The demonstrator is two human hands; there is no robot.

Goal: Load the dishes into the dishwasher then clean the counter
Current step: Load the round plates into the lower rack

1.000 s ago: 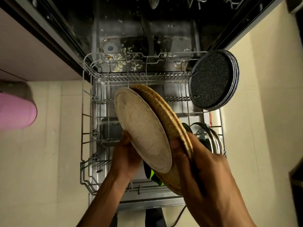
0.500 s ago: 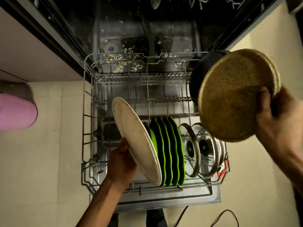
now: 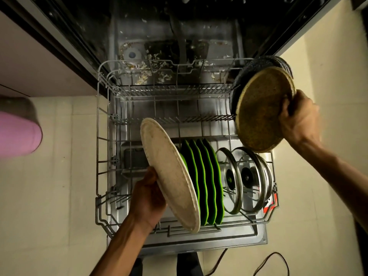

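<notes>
- The dark plates (image 3: 242,78) at the upper right of the frame are mostly hidden behind the brown plate (image 3: 262,110); I cannot count them.
- The dishwasher (image 3: 139,26) is cut off at the top edge; white scraps litter its floor.
- A pink thing (image 3: 19,134) at the left edge is cut off and blurred.
- A black cable (image 3: 276,257) runs out of the lower edge.
- The left hand (image 3: 148,198) grasps one pale plate (image 3: 169,174) by its rim, tilted, over the lower rack (image 3: 103,198) at the frame's centre, just beside the green plates (image 3: 207,184).
- The right hand (image 3: 300,118) grasps the one brown plate by its edge, at the right of the frame, over the rack's right side.
- Green plates standing in the rack: at least four edges show.
- Glass lids (image 3: 247,176) standing at lower right: at least two.
</notes>
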